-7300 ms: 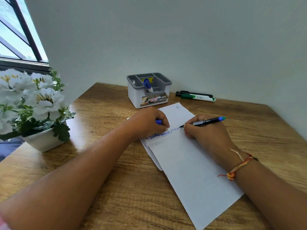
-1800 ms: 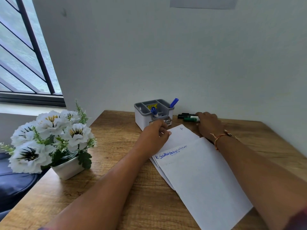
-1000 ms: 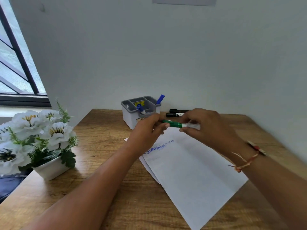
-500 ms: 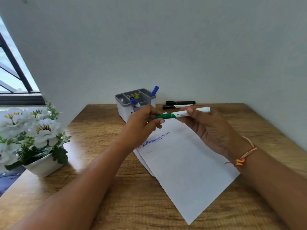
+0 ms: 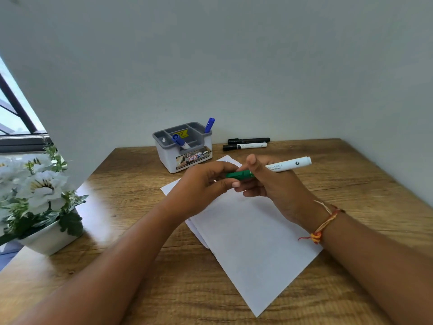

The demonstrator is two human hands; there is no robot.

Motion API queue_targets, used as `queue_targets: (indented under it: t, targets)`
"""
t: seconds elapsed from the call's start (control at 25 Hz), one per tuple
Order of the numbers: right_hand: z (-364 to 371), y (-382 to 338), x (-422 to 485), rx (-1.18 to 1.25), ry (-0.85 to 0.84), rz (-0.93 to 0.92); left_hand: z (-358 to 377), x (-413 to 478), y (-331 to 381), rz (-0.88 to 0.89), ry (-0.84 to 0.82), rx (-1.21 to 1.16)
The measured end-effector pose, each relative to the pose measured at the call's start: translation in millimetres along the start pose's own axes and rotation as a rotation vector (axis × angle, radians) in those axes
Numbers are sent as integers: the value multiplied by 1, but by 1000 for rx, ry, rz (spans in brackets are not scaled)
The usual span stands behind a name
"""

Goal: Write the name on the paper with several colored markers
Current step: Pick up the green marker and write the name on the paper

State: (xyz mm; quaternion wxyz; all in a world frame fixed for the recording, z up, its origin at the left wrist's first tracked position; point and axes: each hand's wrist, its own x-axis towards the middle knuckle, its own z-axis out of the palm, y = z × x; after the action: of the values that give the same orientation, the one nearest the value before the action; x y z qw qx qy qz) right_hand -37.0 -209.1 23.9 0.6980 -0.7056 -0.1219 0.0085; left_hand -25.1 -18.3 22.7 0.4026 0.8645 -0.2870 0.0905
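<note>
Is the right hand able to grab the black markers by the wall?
Probably not yet. The right hand is busy holding the green marker. The black markers lie in the open on the table, nothing blocking them.

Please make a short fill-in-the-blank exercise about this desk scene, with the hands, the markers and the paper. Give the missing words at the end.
1. The left hand grips the ____ cap of the marker that the right hand holds by its white barrel.
2. Two markers with ____ caps stand in the grey organizer.
3. Behind the paper, near the wall, ____ markers with black caps lie on the table.
4. The thread bracelet sits on the ____ wrist.

Missing words: green; blue; two; right
</note>
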Motion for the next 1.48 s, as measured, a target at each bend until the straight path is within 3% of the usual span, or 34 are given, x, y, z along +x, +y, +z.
queue_targets:
  t: [0.72, 0.92, 1.12, 1.24, 1.32, 1.48]
  targets:
    - [11, -6, -1, 254, -23, 101, 0, -1, 4, -175, -25, -459]
    - [7, -6, -1, 144, -40, 63, -3, 0, 1, -192, -40, -501]
    - [-9, -3, 7, 4, 132, 82, -11, 4, -12, -285, 211, -532]
    - [-17, 4, 13, -35, 209, 27, -12, 5, -21, -352, 278, -428]
    - [-21, 10, 16, -61, 183, 18, -9, 5, -27, -386, 262, -231]
    - [-20, 15, 18, -162, 95, -15, -6, 6, -37, -297, 80, 173]
